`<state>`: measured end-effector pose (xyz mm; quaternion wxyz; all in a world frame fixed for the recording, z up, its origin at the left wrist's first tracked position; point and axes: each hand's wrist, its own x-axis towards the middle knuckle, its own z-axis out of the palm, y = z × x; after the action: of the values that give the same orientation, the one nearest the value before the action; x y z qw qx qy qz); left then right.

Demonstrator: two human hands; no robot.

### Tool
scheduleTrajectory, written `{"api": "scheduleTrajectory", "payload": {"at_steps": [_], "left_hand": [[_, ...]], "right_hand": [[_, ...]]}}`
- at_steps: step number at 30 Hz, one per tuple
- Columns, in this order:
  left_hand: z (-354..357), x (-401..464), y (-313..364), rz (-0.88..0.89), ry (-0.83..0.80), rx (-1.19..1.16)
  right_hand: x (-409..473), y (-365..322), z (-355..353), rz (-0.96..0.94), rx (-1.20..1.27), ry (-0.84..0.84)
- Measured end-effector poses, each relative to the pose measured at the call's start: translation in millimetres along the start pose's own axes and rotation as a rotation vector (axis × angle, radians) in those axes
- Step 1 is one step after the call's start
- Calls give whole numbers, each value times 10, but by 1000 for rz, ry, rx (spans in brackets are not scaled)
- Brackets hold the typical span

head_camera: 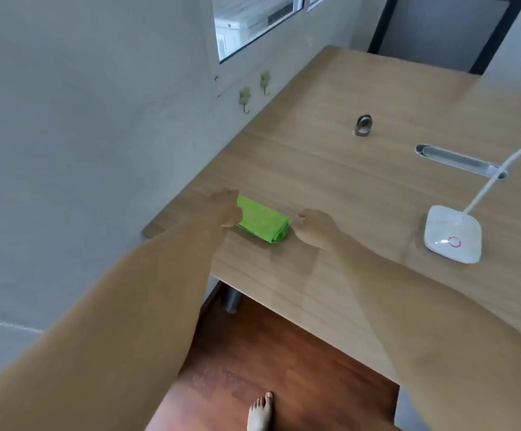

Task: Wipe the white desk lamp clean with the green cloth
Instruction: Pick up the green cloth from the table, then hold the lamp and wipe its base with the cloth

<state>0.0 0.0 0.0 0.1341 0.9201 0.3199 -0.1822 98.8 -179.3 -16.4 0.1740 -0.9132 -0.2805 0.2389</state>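
Observation:
A folded green cloth (pixel 264 220) lies flat on the wooden desk (pixel 330 169), near its left end. My left hand (pixel 226 208) touches the cloth's left edge; its fingers look curled at that edge. Just off the cloth's right edge is my right hand (pixel 313 227), fingers loosely bent, holding nothing. The white desk lamp (pixel 452 233) stands to the right, its square base flat on the desk with a red ring on top. Its thin white neck rises up and out of the frame; the lamp head is out of view.
A long metal cable slot (pixel 456 160) and a small round metal fitting (pixel 362 126) are set in the desk behind the lamp. A grey wall with two green hooks (pixel 27 99) runs along the left. Below the desk edge are a reddish wood floor and a bare foot (pixel 260 412).

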Motion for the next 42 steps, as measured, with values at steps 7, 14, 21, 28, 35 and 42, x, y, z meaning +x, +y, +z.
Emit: {"api": "scheduleTrajectory", "payload": {"at_steps": [7,14,21,28,35,42], "left_hand": [[46,200,-3,111,-11,-56],[52,318,58,158,-31,126],[-157,173,308,206,98,-4],[-214,-62,1232,304,-137,-154],[147,-395,2301,331,-459,-522],[587,-726,3051,266,-760,-907]], "right_hand": [[145,-119,205,81,-52,0],[141,-75,272,135,162,23],[-39,81,4,220,760,78],[-490,807,-514,458,1292,155],[-1163,1784,-801,536,1756,479],[-1540,2236,-750,316,1986,548]]}}
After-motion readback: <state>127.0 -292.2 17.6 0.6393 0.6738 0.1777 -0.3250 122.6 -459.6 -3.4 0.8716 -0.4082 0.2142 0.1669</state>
